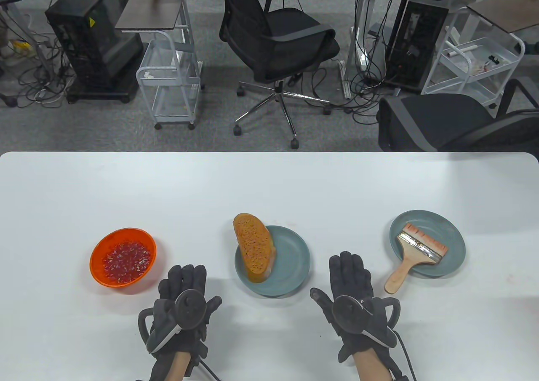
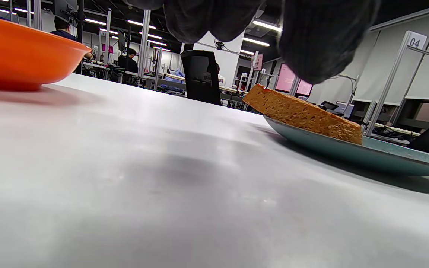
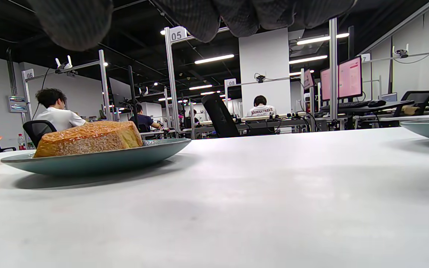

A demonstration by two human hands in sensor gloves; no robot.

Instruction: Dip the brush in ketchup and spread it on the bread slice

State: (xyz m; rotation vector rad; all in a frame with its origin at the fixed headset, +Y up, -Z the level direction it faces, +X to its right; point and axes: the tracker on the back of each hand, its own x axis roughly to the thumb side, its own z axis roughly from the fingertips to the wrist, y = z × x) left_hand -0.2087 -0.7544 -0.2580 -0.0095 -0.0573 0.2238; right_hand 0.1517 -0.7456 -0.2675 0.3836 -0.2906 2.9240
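Observation:
A bread slice [image 1: 254, 247] lies on a teal plate [image 1: 290, 267] at the table's middle, overhanging its far-left rim; it also shows in the left wrist view [image 2: 304, 113] and the right wrist view [image 3: 88, 139]. An orange bowl [image 1: 99, 252] of red ketchup [image 1: 126, 261] stands to the left. A wooden-handled flat brush [image 1: 414, 252] lies on a second teal plate [image 1: 452, 240] at the right, its handle overhanging the near rim. My left hand [image 1: 183, 290] lies flat and empty on the table between bowl and bread plate. My right hand [image 1: 349, 278] lies flat and empty between the two plates.
The white table [image 1: 269, 179] ends at its far edge, with office chairs [image 1: 278, 48], carts and computer cases on the floor beyond. The orange bowl's rim [image 2: 21, 48] is close on the left in the left wrist view.

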